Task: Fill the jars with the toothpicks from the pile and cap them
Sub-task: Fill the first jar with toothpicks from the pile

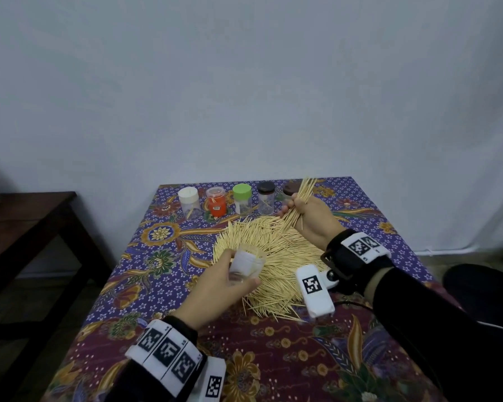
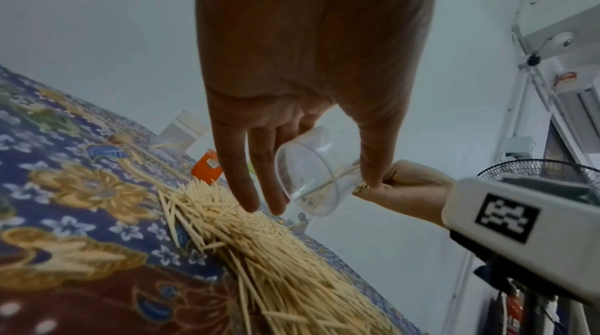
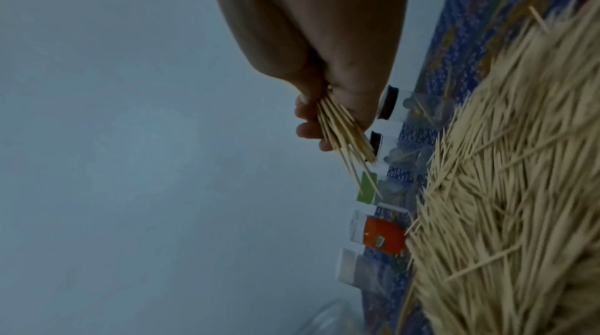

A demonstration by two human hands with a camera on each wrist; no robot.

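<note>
Currently the left hand (image 1: 215, 288) grips an open, tilted jar (image 1: 248, 264) over the near pile (image 1: 276, 256); the right hand (image 1: 308, 216), farther right, clutches a toothpick bundle (image 1: 298, 203). Splayed tips could miss the mouth and scatter.

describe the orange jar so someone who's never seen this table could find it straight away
On the floral tablecloth, a row of small jars stands along the far edge behind the toothpick pile. The orange jar is second from the left, between the white-capped jar and the green-capped jar. It alone has an orange body.
</note>
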